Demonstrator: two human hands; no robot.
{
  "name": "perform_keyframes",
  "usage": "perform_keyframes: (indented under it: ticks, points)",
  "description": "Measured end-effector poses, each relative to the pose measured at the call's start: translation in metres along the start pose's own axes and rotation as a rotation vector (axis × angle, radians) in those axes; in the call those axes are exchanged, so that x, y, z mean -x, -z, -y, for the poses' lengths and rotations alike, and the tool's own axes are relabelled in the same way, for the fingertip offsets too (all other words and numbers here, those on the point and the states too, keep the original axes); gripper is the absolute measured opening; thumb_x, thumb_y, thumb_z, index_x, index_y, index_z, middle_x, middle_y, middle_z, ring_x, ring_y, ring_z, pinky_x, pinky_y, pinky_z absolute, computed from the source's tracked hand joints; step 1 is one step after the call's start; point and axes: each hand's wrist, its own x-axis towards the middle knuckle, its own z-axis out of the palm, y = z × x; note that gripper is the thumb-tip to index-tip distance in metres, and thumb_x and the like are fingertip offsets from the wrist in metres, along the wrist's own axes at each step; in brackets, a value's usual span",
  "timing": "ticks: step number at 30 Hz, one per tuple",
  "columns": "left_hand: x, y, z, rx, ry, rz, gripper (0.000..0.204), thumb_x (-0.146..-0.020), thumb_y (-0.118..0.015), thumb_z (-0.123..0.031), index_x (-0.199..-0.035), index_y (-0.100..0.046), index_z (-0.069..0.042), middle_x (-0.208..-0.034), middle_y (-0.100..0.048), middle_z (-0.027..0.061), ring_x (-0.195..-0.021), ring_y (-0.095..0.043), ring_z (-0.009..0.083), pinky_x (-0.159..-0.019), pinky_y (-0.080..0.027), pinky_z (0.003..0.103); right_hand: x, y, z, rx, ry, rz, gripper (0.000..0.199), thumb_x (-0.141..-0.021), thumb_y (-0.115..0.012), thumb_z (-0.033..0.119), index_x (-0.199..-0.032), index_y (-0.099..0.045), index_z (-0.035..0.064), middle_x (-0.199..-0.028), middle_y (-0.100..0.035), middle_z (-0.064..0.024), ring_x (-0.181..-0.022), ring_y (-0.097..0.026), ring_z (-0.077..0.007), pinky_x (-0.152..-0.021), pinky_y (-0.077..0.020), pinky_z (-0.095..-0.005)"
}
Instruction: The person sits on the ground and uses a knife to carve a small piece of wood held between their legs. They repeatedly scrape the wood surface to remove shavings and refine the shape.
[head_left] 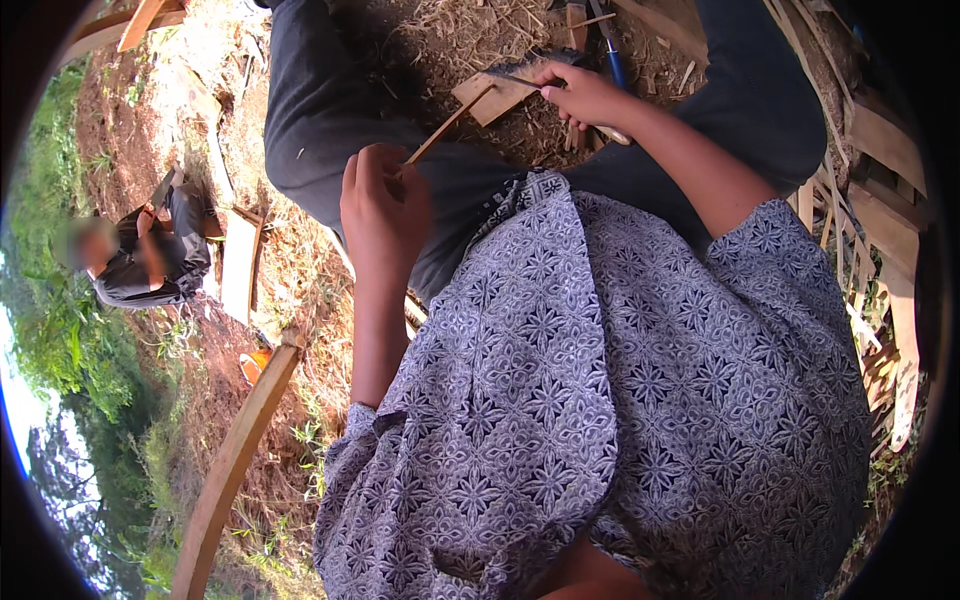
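Observation:
My left hand is closed round one end of a thin wooden stick, which slants up and away to the right over my lap. The stick's far tip lies over a flat piece of wood on the ground between my legs. In my right hand is a knife, gripped with its narrow dark blade pointing left above that wood. The end of the knife's pale handle shows below my palm. Blade and stick tip are close together; whether they touch I cannot tell.
Beyond my right hand lies a blue-handled tool among shavings. Boards and split strips are piled at the right. A long beam stands at lower left, near an orange object. Another person sits farther left.

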Motion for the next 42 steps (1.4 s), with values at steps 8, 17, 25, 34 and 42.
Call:
perform_keyframes:
  ticks: [8, 17, 25, 34, 42]
  points:
    - [-0.019, -0.011, 0.011, -0.246, -0.029, 0.347, 0.024, -0.095, -0.062, -0.019, -0.112, -0.068, -0.003, -0.098, -0.07, 0.0209, -0.091, -0.069, 0.0401, -0.08, -0.055, 0.048, -0.01, -0.022, -0.004, -0.093, 0.031, -0.01, 0.031, -0.106, -0.057, 0.03, -0.133, -0.058, 0.0141, -0.076, -0.065, -0.0045, -0.059, -0.064, -0.0131, -0.048, -0.0538, -0.0303]
    - [-0.035, -0.018, 0.026, -0.043, 0.074, 0.34, 0.02, -0.102, -0.058, -0.016, -0.118, -0.061, -0.004, -0.088, -0.073, 0.0139, -0.08, -0.071, 0.0251, -0.073, -0.053, 0.036, -0.019, -0.026, 0.029, -0.366, 0.221, -0.087, 0.034, -0.108, -0.054, 0.028, -0.139, -0.054, 0.0143, -0.084, -0.067, -0.0036, -0.059, -0.06, -0.0103, -0.052, -0.0528, -0.0286]
    - [-0.014, 0.016, -0.018, 0.608, 0.098, 0.394, 0.017, -0.108, -0.046, -0.007, -0.124, -0.05, 0.0, -0.073, -0.047, -0.0032, -0.064, -0.041, 0.0039, -0.057, -0.032, 0.022, 0.081, 0.042, 0.1, -0.86, 0.453, 0.017, 0.026, -0.111, -0.049, 0.025, -0.13, -0.052, 0.0075, -0.073, -0.062, -0.0058, -0.055, -0.058, -0.0139, -0.048, -0.0503, -0.0305]
    - [-0.008, 0.036, -0.048, 0.707, 0.008, 0.546, 0.024, -0.109, -0.042, -0.013, -0.123, -0.056, 0.002, -0.066, -0.04, -0.0064, -0.055, -0.032, 0.002, -0.052, -0.024, 0.022, 0.125, 0.06, 0.094, -0.822, 0.735, -0.026, 0.02, -0.112, -0.048, 0.023, -0.127, -0.047, 0.0088, -0.082, -0.068, -0.0102, -0.061, -0.066, -0.0171, -0.049, -0.052, -0.0293]
    - [-0.005, 0.039, -0.067, 0.692, -0.034, 0.506, 0.026, -0.106, -0.041, -0.019, -0.115, -0.057, -0.001, -0.056, -0.038, -0.0056, -0.047, -0.028, 0.0038, -0.047, -0.021, 0.023, 0.134, 0.049, 0.105, -0.612, 0.888, -0.139, 0.022, -0.109, -0.054, 0.029, -0.122, -0.057, 0.0104, -0.079, -0.067, -0.0032, -0.057, -0.057, -0.0049, -0.049, -0.0472, -0.0217]
